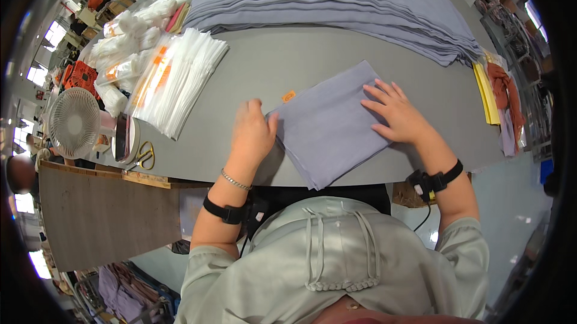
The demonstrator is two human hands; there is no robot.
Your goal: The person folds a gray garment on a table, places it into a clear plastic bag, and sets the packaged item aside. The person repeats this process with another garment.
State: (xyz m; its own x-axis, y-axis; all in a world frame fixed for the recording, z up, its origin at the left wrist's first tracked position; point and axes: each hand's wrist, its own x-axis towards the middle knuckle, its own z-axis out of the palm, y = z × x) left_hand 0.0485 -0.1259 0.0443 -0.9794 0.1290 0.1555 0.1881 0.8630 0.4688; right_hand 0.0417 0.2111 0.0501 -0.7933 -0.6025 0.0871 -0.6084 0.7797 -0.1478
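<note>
We see a folded grey cloth [329, 126] lying near the front edge of the bench [252, 66]. The left hand [252, 133] curls on its left edge, pinching it. The right hand [398, 114] lies flat on it, fingers spread wide. A big cloth pile [336, 0] sits at the back.

head cam: single view, worn on person's head | faces steeply down and forward over own chest and forearms, which enter from lower edge | close range, grey desk [288, 60] fills the centre | wide fisheye, edges bend near rim, dark corners | upright, not mirrored | no second view, so no shared part
</note>
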